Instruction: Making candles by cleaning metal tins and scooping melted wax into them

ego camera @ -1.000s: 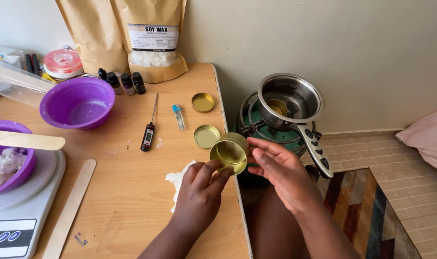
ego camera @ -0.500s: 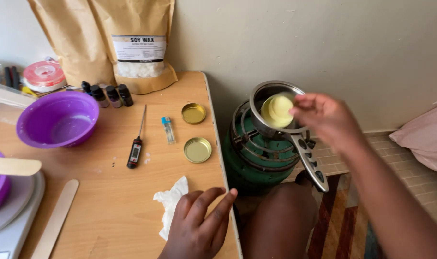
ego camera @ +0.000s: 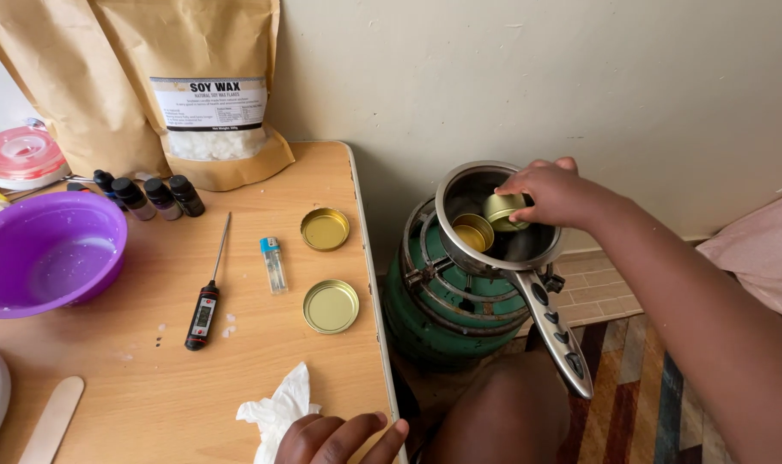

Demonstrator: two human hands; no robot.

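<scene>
On the table [ego camera: 150, 378], the purple bowl [ego camera: 43, 253], probe thermometer [ego camera: 206, 296], lighter [ego camera: 273, 264] and two gold lids [ego camera: 325, 229] lie untouched, the lids off their tins. My left hand [ego camera: 335, 438] rests at the table's near edge beside a crumpled tissue [ego camera: 275, 411], fingers loosely spread, holding nothing. In the steel saucepan [ego camera: 528, 249] on the green burner [ego camera: 442, 301], one gold tin [ego camera: 472, 232] already sits. My right hand [ego camera: 552, 193] grips the second tin [ego camera: 502, 210] inside the pan; by my judgement, it is not yet released.
</scene>
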